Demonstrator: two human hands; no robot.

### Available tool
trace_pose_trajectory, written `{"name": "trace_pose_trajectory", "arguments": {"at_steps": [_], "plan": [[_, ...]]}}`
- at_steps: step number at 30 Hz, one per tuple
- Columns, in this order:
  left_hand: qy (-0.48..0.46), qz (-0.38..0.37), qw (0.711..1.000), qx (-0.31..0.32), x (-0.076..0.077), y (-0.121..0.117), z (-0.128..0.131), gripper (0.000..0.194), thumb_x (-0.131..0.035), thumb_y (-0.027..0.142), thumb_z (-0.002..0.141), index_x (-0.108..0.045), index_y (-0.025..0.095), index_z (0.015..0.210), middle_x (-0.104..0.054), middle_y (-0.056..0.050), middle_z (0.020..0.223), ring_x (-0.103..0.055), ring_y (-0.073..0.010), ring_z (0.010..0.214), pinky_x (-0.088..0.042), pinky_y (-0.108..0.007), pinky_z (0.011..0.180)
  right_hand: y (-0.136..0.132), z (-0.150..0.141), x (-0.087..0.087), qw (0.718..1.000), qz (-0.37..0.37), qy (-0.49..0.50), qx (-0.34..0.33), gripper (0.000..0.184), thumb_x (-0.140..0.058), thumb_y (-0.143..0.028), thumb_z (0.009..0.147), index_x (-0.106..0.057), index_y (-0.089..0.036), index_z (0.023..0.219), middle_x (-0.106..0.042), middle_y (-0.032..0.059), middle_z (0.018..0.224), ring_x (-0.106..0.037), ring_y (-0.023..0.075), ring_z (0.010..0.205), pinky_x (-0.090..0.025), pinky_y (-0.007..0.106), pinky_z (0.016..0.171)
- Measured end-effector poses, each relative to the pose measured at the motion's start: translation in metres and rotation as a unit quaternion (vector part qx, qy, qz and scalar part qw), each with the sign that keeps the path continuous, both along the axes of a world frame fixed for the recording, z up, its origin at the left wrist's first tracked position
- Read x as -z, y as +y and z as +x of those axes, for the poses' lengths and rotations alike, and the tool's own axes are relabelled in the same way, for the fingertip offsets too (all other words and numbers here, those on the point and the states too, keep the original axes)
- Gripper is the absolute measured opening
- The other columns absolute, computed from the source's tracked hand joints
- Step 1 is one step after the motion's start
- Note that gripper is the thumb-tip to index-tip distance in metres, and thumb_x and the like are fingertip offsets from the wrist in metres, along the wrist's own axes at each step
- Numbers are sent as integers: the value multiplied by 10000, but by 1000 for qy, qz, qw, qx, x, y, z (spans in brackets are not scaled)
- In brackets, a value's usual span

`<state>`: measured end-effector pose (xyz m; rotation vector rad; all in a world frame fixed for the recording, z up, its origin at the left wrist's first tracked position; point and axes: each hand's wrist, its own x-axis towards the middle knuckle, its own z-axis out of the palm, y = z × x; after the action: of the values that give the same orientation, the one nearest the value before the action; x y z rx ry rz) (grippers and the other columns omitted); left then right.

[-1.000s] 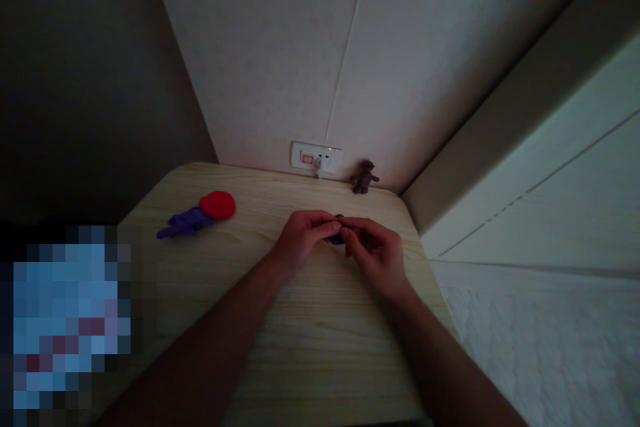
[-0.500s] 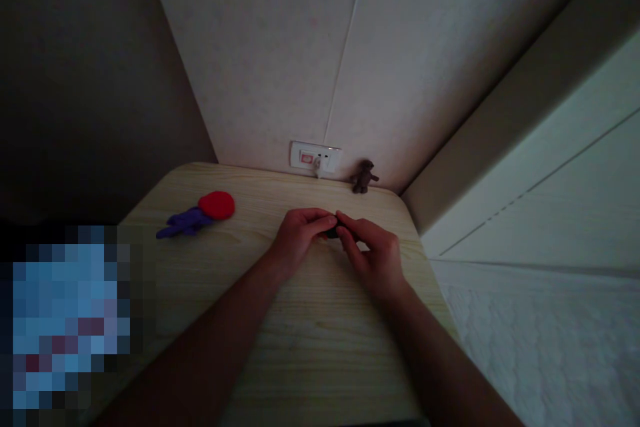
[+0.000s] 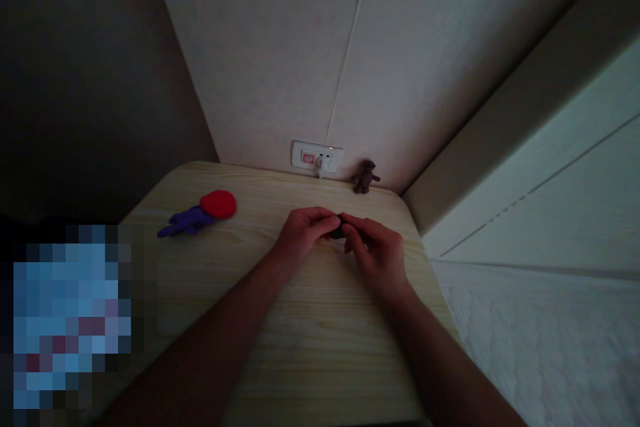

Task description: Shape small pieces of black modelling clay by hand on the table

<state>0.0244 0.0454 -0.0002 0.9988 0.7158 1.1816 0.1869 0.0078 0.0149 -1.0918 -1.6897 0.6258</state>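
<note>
Over the middle of the wooden table [image 3: 280, 360], a small black lump [image 3: 339, 228] is pinched between the fingers of both hands. My left hand [image 3: 304, 232] is closed on its left side, thumb on top. From the right, my right hand [image 3: 379, 250] grips it with thumb and fingertips. The fingers cover much of the lump, so its exact kind does not show. A flat red disc [image 3: 219, 204] lies to the left, overlapping the end of a purple, limbed clay-like shape [image 3: 187, 220].
A small brown bear-like figure [image 3: 366, 177] stands at the table's back edge against the wall. Left of it is a wall socket [image 3: 317, 157] with a plug in it. A pale panel [image 3: 540, 193] rises at the right, and a blurred-out blue item [image 3: 70, 320] sits at lower left.
My fingers have shifted slightly around the black lump, and more of it shows between them. The right thumb has moved a little. The other things stay in place.
</note>
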Motion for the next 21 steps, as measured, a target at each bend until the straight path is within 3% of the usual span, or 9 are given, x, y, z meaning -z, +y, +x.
{"name": "trace_pose_trajectory", "arguments": {"at_steps": [5,12,21], "plan": [[14,13,1000,7,0,0,1,200,-819,358,764,-805,163,806,-739,-41,756,-618,-151,714,-446,-282,686,1,1,-3,1000,17,-24,0,299,-573,-334,1010,-722,-232,1248,-726,61,908,-660,155,759,-568,314,722],[-1,22,1000,6,0,0,-1,201,-804,360,790,-815,164,833,-755,-55,779,-646,-166,739,-475,-296,739,3,1,3,1000,-11,6,-28,345,-648,-354,966,-709,-230,1282,-749,70,957,-643,139,707,-564,281,641],[6,17,1000,5,1,0,1,207,-802,363,783,-804,156,778,-747,-59,757,-659,-182,735,-498,-323,765,-1,0,-3,998,38,-49,-11,339,-620,-324,977,-707,-234,1293,-743,72,912,-676,157,726,-587,289,649]]}}
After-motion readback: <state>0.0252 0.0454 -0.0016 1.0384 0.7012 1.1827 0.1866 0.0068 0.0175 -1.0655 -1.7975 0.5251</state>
